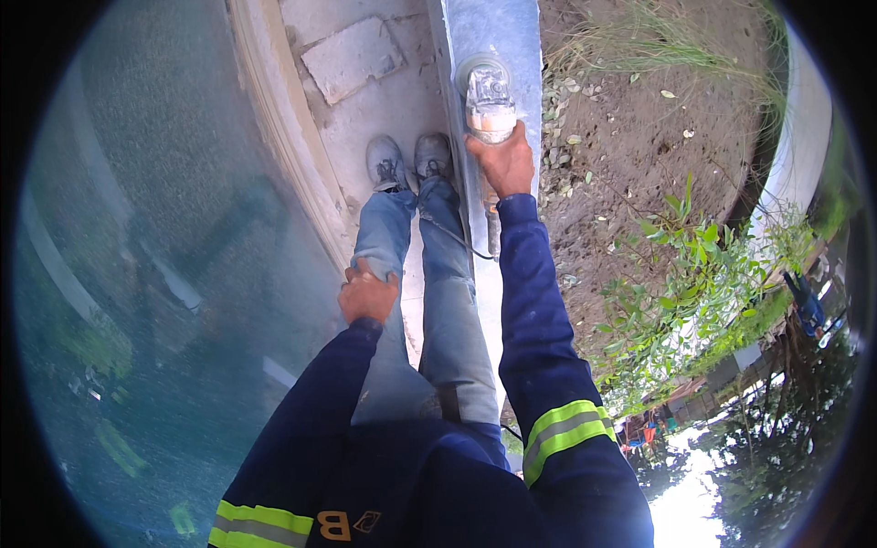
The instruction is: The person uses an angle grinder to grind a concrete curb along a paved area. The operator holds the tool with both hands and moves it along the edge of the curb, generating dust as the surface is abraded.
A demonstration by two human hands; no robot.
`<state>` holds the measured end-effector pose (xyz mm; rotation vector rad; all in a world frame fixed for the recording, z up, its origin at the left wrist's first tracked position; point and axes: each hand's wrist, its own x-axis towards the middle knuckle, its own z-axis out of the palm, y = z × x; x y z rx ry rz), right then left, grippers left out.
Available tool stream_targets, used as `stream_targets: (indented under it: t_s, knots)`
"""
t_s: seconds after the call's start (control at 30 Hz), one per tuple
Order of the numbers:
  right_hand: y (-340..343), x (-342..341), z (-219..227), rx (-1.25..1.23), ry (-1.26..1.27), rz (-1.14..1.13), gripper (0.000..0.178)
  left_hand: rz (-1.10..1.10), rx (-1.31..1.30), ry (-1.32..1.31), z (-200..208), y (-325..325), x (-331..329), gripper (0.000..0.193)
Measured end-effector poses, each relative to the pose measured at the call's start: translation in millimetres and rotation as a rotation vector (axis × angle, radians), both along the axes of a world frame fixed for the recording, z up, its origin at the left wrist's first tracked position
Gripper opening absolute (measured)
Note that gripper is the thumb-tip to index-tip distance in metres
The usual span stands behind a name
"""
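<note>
My right hand (505,164) is wrapped round the body of a dusty angle grinder (491,108). The grinder's round head lies against the pale grey top of a long narrow ledge (512,32). Behind the hand, its dark cord (480,253) loops back across my right leg. My left hand (368,294) is at my left knee, its fingers curled over the blue trouser leg (382,233) and closed on the cloth. The disc's underside is hidden.
My dusty shoes (386,163) stand on a narrow paved strip beside the ledge. A loose flat slab (353,59) lies farther ahead. Glass panes (174,183) in a pale frame (297,119) rise on the left. Soil (630,173) and leafy plants (685,274) border the ledge's right.
</note>
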<state>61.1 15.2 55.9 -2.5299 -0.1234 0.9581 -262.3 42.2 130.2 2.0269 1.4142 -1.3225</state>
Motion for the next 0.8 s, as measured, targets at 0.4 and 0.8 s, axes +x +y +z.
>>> stream_targets:
  t_s: [0.4,0.8]
  knots:
    - [-9,2,4,0.021,0.034,-0.037,0.086,0.047,-0.006,0.015,-1,2,3,0.073]
    - [-4,19,-4,0.103,-0.004,-0.045,0.085,0.048,-0.006,-0.003,-1,4,1,0.069]
